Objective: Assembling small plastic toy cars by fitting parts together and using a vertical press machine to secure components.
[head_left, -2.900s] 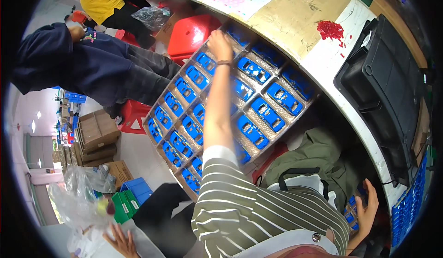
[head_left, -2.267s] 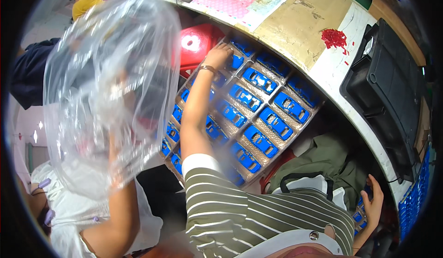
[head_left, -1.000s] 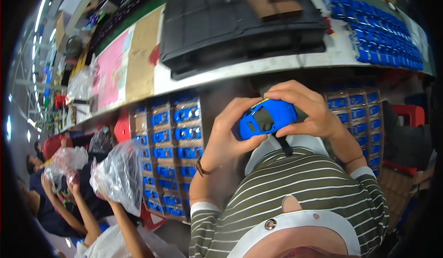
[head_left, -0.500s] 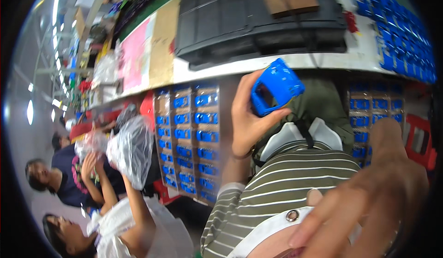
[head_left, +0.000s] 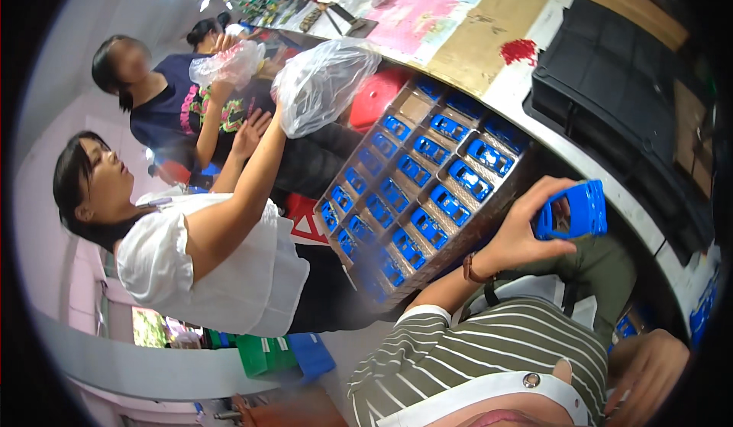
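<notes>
My left hand [head_left: 521, 228] is closed on a blue toy car body [head_left: 584, 210], fingers on one side and thumb beneath. A window opening shows in the shell. It is held up in front of the worktable edge, above my lap. My right hand [head_left: 649, 370] hangs near my chest at the lower right, fingers loosely stretched and slightly blurred, with nothing visible in it. Left of my left forearm is a cardboard tray [head_left: 475, 227] holding several rows of similar blue car bodies between dividers.
A black plastic bin [head_left: 603, 83] stands on the white worktable [head_left: 553, 125], beside brown cardboard [head_left: 489, 34] and a pink sheet [head_left: 427, 15]. Two people sit close on the left: one in a white blouse [head_left: 206, 290], another in a dark shirt [head_left: 172, 110]. Clear plastic bags [head_left: 321, 87] are near their hands.
My view has swung left, bringing the co-workers and the tray further in. My left hand still grips the car body, now turned differently. My right hand has moved lower and away from the camera.
</notes>
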Action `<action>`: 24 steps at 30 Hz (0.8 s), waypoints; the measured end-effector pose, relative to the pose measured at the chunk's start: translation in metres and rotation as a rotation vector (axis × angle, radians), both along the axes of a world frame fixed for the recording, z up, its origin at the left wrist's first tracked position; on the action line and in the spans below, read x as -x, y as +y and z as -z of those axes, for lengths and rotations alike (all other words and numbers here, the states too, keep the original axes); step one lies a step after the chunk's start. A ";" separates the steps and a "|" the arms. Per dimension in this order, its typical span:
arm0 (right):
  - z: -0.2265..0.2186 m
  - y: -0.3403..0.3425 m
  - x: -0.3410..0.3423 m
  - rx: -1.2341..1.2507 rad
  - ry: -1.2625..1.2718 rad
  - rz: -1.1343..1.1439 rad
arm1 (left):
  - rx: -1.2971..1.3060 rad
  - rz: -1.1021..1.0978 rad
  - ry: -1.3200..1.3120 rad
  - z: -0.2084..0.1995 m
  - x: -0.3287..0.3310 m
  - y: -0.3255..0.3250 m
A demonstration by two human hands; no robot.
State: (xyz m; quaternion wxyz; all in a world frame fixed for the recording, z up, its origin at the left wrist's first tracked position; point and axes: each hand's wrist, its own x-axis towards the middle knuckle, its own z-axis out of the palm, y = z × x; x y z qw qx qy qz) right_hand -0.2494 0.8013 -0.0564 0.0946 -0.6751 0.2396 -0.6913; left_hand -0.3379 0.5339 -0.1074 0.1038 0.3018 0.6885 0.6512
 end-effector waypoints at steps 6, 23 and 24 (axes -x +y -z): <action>0.041 -0.041 0.002 -0.385 -0.597 1.629 | 0.085 0.076 0.219 -0.014 0.007 0.016; 0.072 -0.016 -0.006 -0.392 -0.747 1.333 | 0.203 0.115 0.314 -0.004 -0.007 0.076; 0.072 -0.015 -0.009 -0.389 -0.741 1.355 | 0.192 0.116 0.308 -0.005 -0.008 0.080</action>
